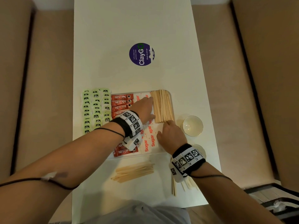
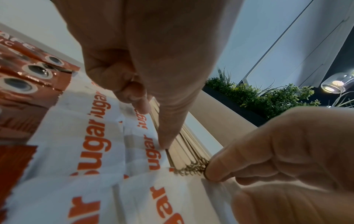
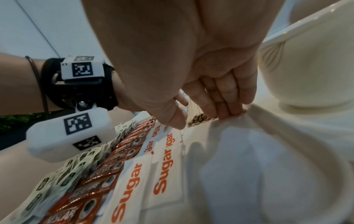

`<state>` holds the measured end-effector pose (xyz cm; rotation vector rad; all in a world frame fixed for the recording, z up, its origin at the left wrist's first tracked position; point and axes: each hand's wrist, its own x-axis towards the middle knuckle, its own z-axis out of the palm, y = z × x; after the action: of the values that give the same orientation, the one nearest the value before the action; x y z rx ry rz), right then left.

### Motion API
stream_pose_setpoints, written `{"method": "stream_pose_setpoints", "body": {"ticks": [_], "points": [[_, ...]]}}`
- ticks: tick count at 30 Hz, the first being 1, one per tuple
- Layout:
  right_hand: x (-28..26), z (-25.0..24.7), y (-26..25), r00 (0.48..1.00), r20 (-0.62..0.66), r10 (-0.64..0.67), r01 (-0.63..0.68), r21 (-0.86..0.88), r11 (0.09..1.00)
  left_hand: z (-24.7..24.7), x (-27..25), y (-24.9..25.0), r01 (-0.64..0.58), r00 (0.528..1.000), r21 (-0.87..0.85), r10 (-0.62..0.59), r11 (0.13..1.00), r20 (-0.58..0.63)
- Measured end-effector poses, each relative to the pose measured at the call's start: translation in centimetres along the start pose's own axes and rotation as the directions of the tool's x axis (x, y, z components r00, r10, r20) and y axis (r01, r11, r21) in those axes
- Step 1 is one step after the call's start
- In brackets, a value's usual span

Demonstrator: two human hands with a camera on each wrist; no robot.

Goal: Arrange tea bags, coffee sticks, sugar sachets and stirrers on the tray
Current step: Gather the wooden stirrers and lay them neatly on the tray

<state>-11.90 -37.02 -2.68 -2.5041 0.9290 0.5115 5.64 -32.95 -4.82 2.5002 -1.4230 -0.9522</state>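
A bundle of wooden stirrers (image 1: 163, 107) lies along the right side of the white tray (image 3: 239, 166). My left hand (image 1: 149, 107) rests on the sugar sachets (image 1: 148, 143), its thumb and finger edge pressed against the bundle's left side (image 2: 184, 144). My right hand (image 1: 165, 127) sits at the bundle's near end, with straight fingertips (image 3: 229, 113) touching the stirrer ends (image 3: 199, 119). Neither hand holds anything. Red coffee sticks (image 1: 121, 102) lie left of the sugar, and green tea bags (image 1: 95, 109) are at the far left. My left forearm hides the middle coffee sticks.
Loose stirrers (image 1: 134, 172) lie on the white table in front of the tray, and more (image 1: 174, 188) lie under my right wrist. A cream bowl (image 1: 192, 125) stands right of the tray, with a second one (image 1: 199, 150) half hidden behind it. A purple sticker (image 1: 141, 54) is farther back.
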Motion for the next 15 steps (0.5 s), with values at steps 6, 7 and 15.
{"method": "stream_pose_setpoints", "body": {"ticks": [6,7,15], "points": [[-0.63,0.39,0.26,0.999,0.028,-0.032,0.032,0.003,0.999,0.1,-0.15,0.02,0.005,1.0,-0.013,-0.005,1.0,0.002],[-0.55,0.36,0.28,0.999,0.019,-0.039,0.039,0.007,0.999,0.08,-0.18,0.03,0.004,1.0,-0.01,-0.004,1.0,-0.001],[-0.59,0.24,-0.12,0.994,-0.023,-0.102,0.103,0.007,0.995,0.03,-0.1,0.1,0.009,1.0,-0.011,-0.009,1.0,-0.012]]}}
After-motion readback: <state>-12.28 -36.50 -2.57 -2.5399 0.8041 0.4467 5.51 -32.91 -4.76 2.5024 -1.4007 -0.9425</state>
